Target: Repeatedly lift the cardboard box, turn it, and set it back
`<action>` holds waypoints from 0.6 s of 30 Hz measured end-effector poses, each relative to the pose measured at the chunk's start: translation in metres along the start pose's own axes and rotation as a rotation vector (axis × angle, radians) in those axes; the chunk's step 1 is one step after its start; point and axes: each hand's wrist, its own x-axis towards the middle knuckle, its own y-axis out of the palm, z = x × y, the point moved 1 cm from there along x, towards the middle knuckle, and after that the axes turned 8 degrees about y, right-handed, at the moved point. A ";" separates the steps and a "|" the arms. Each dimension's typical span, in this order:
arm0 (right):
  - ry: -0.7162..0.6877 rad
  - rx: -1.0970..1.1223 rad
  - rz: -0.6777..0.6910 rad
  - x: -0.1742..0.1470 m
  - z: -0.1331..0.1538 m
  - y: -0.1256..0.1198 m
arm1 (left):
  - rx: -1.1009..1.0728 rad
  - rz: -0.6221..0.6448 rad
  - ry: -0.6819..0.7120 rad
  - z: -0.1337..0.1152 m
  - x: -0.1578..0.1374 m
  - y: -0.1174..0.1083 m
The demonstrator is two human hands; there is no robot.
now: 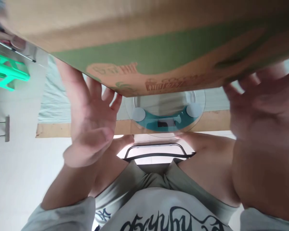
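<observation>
A large brown cardboard box [159, 67] with green printing fills the top of the view, raised above the table close to the camera. My left hand [91, 112] supports its lower left edge, fingers reaching behind and under it. At the lower right edge my right hand [262, 99] does the same, somewhat blurred, its fingertips partly hidden by the box. Between the hands, below the box, a round glass scale [168, 123] with a teal band and a small dark display lies on the table; the box covers its far part.
The narrow table has a pale green cover [55, 99] and a brown strip [53, 130] along its near edge. A green plastic stool [8, 70] stands on the floor at the left. Part of another person [4, 29] shows at the upper left. A metal-framed seat [156, 154] is between my legs.
</observation>
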 end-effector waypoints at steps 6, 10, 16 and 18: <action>-0.036 0.057 0.027 -0.034 -0.035 0.016 | 0.003 0.195 0.297 0.078 -0.030 -0.022; 0.089 0.036 -0.047 -0.044 -0.051 0.015 | 0.065 0.118 0.149 0.101 -0.050 -0.036; 0.115 -0.043 0.082 -0.052 -0.050 0.010 | 0.014 0.122 -0.110 0.072 -0.058 -0.040; 0.125 -0.067 0.082 -0.057 -0.048 0.010 | 0.043 0.069 -0.091 0.073 -0.060 -0.039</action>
